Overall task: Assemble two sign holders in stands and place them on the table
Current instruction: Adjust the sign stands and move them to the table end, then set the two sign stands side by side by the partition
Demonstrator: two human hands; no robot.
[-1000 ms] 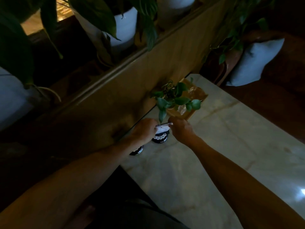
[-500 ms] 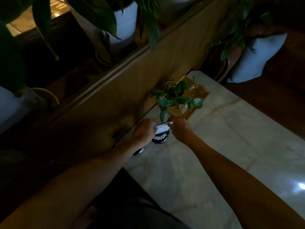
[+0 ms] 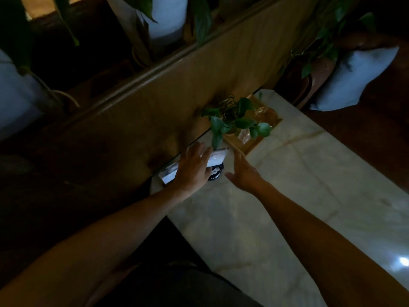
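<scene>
Left hand (image 3: 192, 168): fingers spread, lying over the sign holders, no grip visible.
Right hand (image 3: 242, 173): open, empty, just beside them.
Sign holders (image 3: 215, 159): two pale panels at the far left edge of the table (image 3: 309, 185); one sits in a black round stand (image 3: 215, 175).
Second stand: hidden.
Progress: probably almost finished.

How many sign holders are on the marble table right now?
2. One clear sign holder stands in a round black stand by the small potted plant; a second sign holder sits left of it, partly behind the left hand, its stand hidden.
</scene>
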